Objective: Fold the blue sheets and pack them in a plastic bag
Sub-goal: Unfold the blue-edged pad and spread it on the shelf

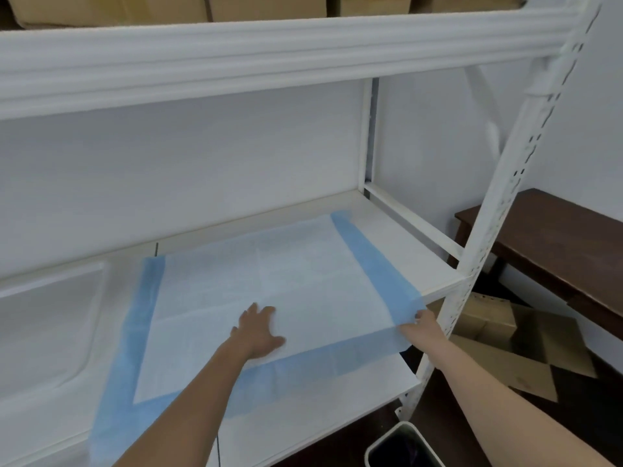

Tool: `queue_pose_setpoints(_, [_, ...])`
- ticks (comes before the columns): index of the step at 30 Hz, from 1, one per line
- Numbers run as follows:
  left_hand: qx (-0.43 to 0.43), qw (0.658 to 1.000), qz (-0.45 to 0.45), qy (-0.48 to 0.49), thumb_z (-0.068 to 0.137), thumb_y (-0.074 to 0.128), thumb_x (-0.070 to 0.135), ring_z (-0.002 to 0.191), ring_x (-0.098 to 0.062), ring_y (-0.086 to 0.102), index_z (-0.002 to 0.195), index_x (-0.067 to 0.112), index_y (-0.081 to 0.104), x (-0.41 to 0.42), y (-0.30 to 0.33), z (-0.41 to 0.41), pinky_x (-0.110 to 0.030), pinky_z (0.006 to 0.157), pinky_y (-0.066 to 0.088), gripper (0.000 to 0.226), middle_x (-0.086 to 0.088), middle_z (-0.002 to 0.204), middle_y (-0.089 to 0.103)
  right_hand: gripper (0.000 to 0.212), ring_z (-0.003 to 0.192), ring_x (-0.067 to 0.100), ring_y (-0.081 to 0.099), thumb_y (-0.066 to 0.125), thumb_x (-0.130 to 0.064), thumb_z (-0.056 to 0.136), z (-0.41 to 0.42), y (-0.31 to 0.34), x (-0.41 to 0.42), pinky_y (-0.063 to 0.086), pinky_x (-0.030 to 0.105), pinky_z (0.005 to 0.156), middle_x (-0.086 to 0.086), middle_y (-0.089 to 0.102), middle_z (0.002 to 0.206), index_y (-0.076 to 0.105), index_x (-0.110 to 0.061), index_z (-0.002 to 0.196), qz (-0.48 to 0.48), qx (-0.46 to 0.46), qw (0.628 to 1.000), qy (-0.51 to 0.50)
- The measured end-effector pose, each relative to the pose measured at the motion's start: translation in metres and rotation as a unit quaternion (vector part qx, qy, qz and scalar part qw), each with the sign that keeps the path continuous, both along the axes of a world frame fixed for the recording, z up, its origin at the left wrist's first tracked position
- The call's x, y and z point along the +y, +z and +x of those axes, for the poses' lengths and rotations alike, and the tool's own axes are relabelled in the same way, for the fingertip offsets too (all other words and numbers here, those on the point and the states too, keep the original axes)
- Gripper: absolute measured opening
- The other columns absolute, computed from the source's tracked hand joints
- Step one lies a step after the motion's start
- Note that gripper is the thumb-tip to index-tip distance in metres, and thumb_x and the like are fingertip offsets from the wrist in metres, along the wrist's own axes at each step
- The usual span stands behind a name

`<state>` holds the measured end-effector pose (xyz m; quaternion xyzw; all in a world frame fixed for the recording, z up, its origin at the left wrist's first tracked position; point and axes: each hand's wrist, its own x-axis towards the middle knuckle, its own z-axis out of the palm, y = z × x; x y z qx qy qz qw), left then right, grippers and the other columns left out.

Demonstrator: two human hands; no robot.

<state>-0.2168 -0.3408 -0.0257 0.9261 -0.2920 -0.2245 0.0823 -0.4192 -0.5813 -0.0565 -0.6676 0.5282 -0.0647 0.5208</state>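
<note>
white metal shelving (472,264) fills my view, its slotted upright running down the right side. cardboard boxes (269,6) sit on the shelf above. on the same white shelf board (397,227), just left of the sheet, lies a clear plastic bag (50,325), flat, apart from both hands. beyond the upright: a dark wooden table (556,237), flattened cardboard (505,345) on the floor under it, and a white-rimmed bin (404,446) at the bottom edge of view.

blue sheet (269,274) lies spread flat on the shelf board, pale centre with darker blue borders. its long axis runs from near left to far right, skewed to the shelf edge; the near right corner overhangs the front lip beside the upright.

i see my left hand (259,332) resting flat on the sheet near its front border, fingers straight and spread, pressing it down. my right hand (423,323) pinches the overhanging near right corner, fingers curled around the blue border, just beside the upright.
</note>
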Motion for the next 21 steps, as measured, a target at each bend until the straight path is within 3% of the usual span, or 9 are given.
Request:
queue_pose_setpoints(2, [0.005,0.999,-0.016,-0.045,0.085,0.063,0.046,0.147,-0.024,0.000,0.152,0.026,0.013,-0.026,0.000,-0.021,-0.045,0.118,0.013,0.086,-0.007,0.160,-0.003,0.057,0.102,0.023,0.051,0.057,-0.008,0.091,-0.003,0.002,-0.004,0.042,0.027,0.079,0.010,0.048,0.124,0.031,-0.003,0.141,0.044,-0.028,0.999,0.016])
queue_pose_setpoints(3, [0.011,0.997,-0.023,-0.067,0.084,0.065,0.046,0.148,-0.023,-0.001,0.152,0.027,0.010,-0.039,0.000,-0.031,-0.045,0.119,0.011,0.090,-0.005,0.160,-0.005,0.044,0.096,0.020,0.056,0.056,-0.005,0.091,-0.006,0.004,-0.007,0.042,0.023,0.073,0.011,0.053,0.120,0.044,-0.001,0.133,0.048,-0.031,0.998,0.033])
queue_pose_setpoints(5, [0.032,0.993,-0.029,-0.108,0.079,0.070,0.048,0.147,-0.022,-0.006,0.152,0.028,0.006,-0.064,-0.001,-0.052,-0.046,0.119,0.008,0.099,-0.003,0.160,-0.009,0.012,0.068,0.012,0.055,0.055,-0.003,0.087,-0.011,0.006,-0.016,0.036,0.018,0.056,0.008,0.061,0.091,0.065,-0.009,0.091,0.053,-0.028,0.995,0.075])
queue_pose_setpoints(7, [0.039,0.988,-0.019,-0.148,0.075,0.074,0.048,0.147,-0.022,-0.010,0.152,0.029,0.002,-0.086,-0.001,-0.071,-0.048,0.119,0.004,0.107,-0.001,0.160,-0.013,0.017,0.061,0.013,0.044,0.055,-0.009,0.086,-0.017,0.007,-0.026,0.028,0.022,0.055,0.004,0.052,0.074,0.056,-0.016,0.071,0.067,-0.015,0.993,0.098])
queue_pose_setpoints(10, [0.018,0.979,0.015,-0.202,0.071,0.078,0.045,0.146,-0.024,-0.016,0.152,0.031,-0.005,-0.109,-0.006,-0.095,-0.050,0.117,-0.004,0.116,0.000,0.158,-0.019,0.007,0.076,0.016,0.049,0.057,-0.019,0.088,-0.024,0.005,-0.037,0.034,0.028,0.072,0.005,0.054,0.082,0.057,-0.013,0.085,0.084,-0.007,0.988,0.131])
queue_pose_setpoints(14, [-0.087,0.964,0.054,-0.245,0.072,0.079,0.039,0.145,-0.029,-0.016,0.148,0.032,-0.018,-0.125,-0.021,-0.117,-0.055,0.117,-0.002,0.124,-0.001,0.158,-0.021,0.016,0.098,0.019,0.059,0.062,-0.022,0.089,-0.027,0.003,-0.046,0.043,0.035,0.096,0.008,0.065,0.104,0.064,-0.013,0.102,0.153,-0.068,0.978,0.126])
queue_pose_setpoints(16, [-0.161,0.956,0.020,-0.244,0.081,0.071,0.028,0.146,-0.030,-0.003,0.150,0.030,-0.014,-0.130,-0.027,-0.123,-0.050,0.118,0.007,0.109,-0.003,0.159,-0.011,0.015,0.103,0.020,0.058,0.062,-0.023,0.089,-0.027,0.005,-0.051,0.042,0.038,0.100,0.005,0.065,0.105,0.063,-0.016,0.103,0.213,-0.121,0.964,0.108])
queue_pose_setpoints(18, [-0.205,0.949,-0.058,-0.233,0.087,0.058,0.013,0.139,-0.027,0.023,0.151,0.022,0.009,-0.137,-0.028,-0.125,-0.038,0.113,0.025,0.081,-0.006,0.154,0.015,0.019,0.108,0.020,0.058,0.062,-0.025,0.090,-0.028,0.005,-0.060,0.043,0.039,0.100,0.003,0.066,0.107,0.063,-0.016,0.106,0.243,-0.151,0.953,0.100])
queue_pose_setpoints(21, [-0.181,0.950,-0.151,-0.205,0.090,0.047,0.008,0.107,-0.022,0.051,0.122,0.013,0.053,-0.145,-0.018,-0.118,-0.029,0.083,0.042,0.034,-0.003,0.124,0.048,0.027,0.102,0.022,0.061,0.060,-0.027,0.092,-0.024,0.004,-0.066,0.045,0.040,0.102,0.008,0.067,0.101,0.063,-0.009,0.111,0.226,-0.130,0.964,0.047])
